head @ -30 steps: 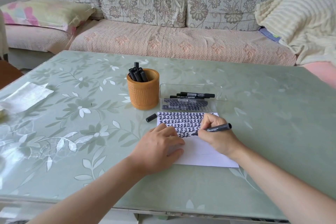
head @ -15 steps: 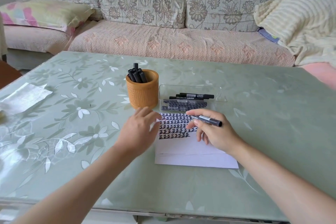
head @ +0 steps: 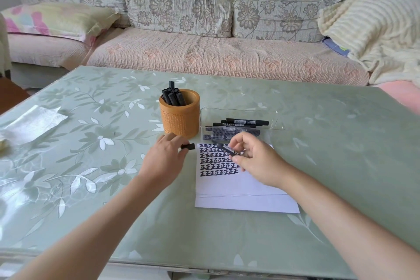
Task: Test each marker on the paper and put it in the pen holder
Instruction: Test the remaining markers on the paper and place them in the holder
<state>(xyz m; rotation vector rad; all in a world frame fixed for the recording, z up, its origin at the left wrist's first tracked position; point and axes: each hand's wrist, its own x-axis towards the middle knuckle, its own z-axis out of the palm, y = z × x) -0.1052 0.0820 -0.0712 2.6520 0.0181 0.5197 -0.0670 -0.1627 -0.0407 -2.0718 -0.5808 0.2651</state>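
Right hand [head: 256, 162] pinches the marker [head: 223, 148], likely light and stiff, mid-barrel; left hand [head: 164, 160] pinches its cap [head: 189, 146] at the paper's [head: 238, 191] ten o'clock

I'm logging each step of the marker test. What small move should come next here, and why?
Probably lift the cap and press it onto the marker. The left hand pinches the cap beside the paper, and the right hand holds the marker uncapped above the written rows, so it likely needs closing before going into the pen holder.
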